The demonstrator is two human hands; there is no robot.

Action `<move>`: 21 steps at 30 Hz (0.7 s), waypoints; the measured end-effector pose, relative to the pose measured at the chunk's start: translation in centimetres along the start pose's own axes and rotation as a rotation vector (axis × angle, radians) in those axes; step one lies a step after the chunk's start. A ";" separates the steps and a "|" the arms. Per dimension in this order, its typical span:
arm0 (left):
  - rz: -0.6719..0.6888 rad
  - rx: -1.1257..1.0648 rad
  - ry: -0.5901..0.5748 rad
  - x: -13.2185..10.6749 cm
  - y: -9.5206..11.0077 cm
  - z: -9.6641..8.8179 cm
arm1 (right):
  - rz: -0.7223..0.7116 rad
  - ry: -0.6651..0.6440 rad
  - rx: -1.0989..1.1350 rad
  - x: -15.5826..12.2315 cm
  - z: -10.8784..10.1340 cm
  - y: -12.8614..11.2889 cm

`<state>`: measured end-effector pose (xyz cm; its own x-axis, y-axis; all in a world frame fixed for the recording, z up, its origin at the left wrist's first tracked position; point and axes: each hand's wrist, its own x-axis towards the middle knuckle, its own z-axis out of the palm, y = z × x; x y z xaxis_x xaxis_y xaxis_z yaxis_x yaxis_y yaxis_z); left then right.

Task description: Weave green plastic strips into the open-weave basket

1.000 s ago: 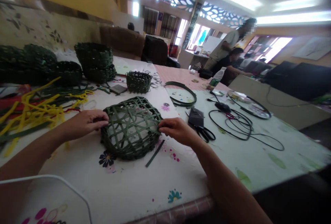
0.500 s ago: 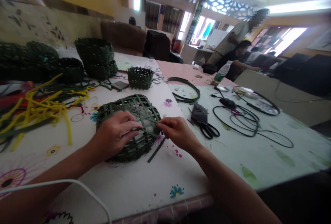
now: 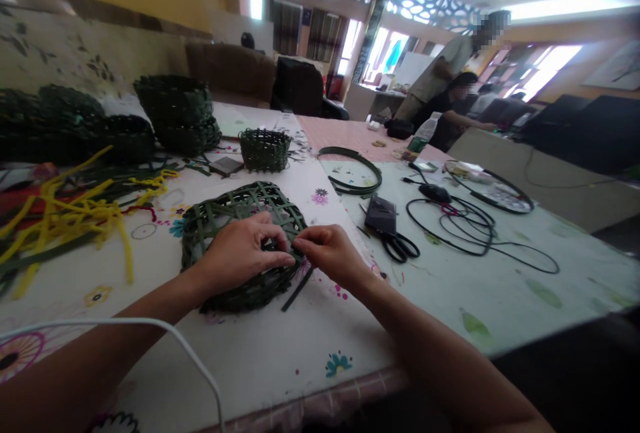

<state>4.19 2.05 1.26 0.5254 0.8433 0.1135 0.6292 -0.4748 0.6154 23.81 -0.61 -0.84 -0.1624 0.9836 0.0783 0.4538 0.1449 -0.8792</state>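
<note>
Floral oilcloth (image 3: 280,353) is covering a long worktable that is stretching from the bottom of the frame toward bright windows at the top, where other people (image 3: 450,110) are gathering well apart.

Just left of centre, a half-woven green basket (image 3: 213,220) is lying mouth down on the cloth. The left hand (image 3: 240,256) is spreading over its near wall, with thumb and forefinger closing on the weave. It is probably pressing down so that the light shell does not slide. The right hand (image 3: 327,253) is pinching a weaving strip (image 3: 299,246) at the basket's right flank, fingertips almost meeting those of the left. That likely gives both hands control of one crossing. A loose green strip (image 3: 296,291) is lying on the cloth, touching the basket's lower right.

Yellow strips (image 3: 75,213) are sprawling at the left of the frame, near the basket but not touching it. Finished dark baskets (image 3: 177,113) are stacking up at the upper left, with a small basket (image 3: 264,148) beyond the work. To the right, scissors (image 3: 400,246), a black pouch (image 3: 380,213) and black cables (image 3: 475,233) are lying within reach of the right hand. A white cord (image 3: 150,326) is arching across the lower left. Bare cloth is lying between the basket and the near table edge (image 3: 350,380), giving the forearms room.
</note>
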 end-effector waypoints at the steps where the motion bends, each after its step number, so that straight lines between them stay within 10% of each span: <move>1: -0.016 -0.025 -0.006 0.1 0.0 0.0 | 0.002 0.002 0.012 0.0 0.0 0.1; 21: -0.163 -0.224 0.059 0.6 0.1 0.9 | 0.023 0.086 0.182 -0.4 1.0 0.3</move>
<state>5.07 2.34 0.70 0.3892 0.9203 0.0395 0.5567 -0.2691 0.7859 23.11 -1.05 -1.67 -0.0749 0.9931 0.0899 0.2895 0.1079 -0.9511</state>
